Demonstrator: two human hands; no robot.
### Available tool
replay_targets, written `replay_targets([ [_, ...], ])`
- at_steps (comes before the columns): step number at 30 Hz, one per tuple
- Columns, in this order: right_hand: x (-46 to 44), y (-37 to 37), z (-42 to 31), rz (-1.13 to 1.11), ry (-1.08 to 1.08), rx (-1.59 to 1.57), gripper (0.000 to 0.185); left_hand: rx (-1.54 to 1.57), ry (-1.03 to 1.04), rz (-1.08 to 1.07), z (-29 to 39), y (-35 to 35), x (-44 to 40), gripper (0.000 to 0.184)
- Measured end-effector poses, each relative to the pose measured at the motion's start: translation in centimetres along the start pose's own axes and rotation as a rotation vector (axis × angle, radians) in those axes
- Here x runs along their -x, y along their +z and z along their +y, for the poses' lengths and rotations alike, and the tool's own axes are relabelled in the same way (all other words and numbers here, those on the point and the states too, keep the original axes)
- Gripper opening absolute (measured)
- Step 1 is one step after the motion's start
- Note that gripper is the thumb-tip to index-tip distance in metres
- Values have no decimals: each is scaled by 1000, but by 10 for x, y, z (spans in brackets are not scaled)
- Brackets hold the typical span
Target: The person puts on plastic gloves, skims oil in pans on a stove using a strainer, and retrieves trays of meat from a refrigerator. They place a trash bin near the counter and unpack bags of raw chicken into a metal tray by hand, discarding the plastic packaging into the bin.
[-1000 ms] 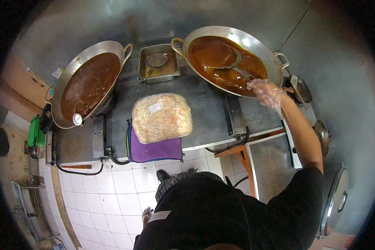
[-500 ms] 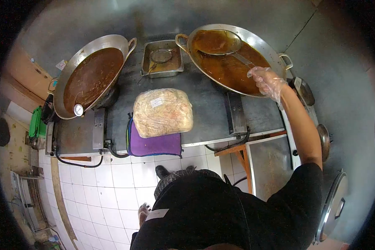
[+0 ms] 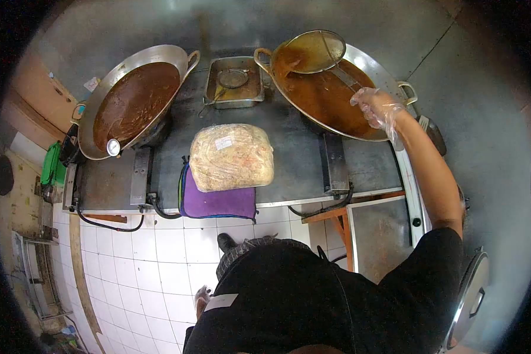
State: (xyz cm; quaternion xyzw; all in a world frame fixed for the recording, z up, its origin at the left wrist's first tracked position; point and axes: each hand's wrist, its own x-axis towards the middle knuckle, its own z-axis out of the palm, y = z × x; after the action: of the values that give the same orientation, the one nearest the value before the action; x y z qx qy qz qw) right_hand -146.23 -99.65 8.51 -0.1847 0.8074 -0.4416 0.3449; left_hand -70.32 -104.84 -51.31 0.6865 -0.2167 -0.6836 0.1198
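Note:
My right hand (image 3: pixel 377 109), in a clear plastic glove, is closed around the handle of a round mesh strainer (image 3: pixel 318 52). The strainer tilts over the far side of the right wok (image 3: pixel 366 59), which holds brown, oily liquid (image 3: pixel 330 97). Some liquid runs off the strainer's left edge. My left hand (image 3: pixel 203 297), also gloved, hangs low beside my body, away from the counter. It is small and partly hidden, so its finger position cannot be made out.
A left wok (image 3: pixel 159 53) holds dark brown sauce, with a dial thermometer (image 3: pixel 113 147) at its rim. Between the woks stands a metal tray (image 3: pixel 236 103) with a small strainer (image 3: pixel 232 78). A plastic-wrapped pale block (image 3: pixel 233 158) rests on a purple cloth (image 3: pixel 218 202). A lid (image 3: pixel 469 301) leans right.
My right hand has raised and tipped the strainer, and it now stands farther out of the liquid. The view has shifted slightly. My left hand remains low at my side.

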Motion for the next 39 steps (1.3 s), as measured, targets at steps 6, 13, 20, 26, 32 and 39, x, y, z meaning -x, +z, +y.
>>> replay_targets([
  [6,3,2,1,13,26,105,14,20,-27,-9,-6,6,-12,38],
  [13,14,8,3,51,-39,211,15,-101,74,-37,1,11,9,40],
  [20,-1,3,21,50,-145,311,14,-48,57,-52,16,24,29,42],
  [26,-5,0,32,65,-189,345,10,-158,-86,34,37,46,49,45],
  [32,-1,-2,29,94,-208,448,12,-107,-137,53,27,42,29,42],
  [39,12,-4,17,45,-64,176,10,-64,-168,107,32,53,40,38],
])
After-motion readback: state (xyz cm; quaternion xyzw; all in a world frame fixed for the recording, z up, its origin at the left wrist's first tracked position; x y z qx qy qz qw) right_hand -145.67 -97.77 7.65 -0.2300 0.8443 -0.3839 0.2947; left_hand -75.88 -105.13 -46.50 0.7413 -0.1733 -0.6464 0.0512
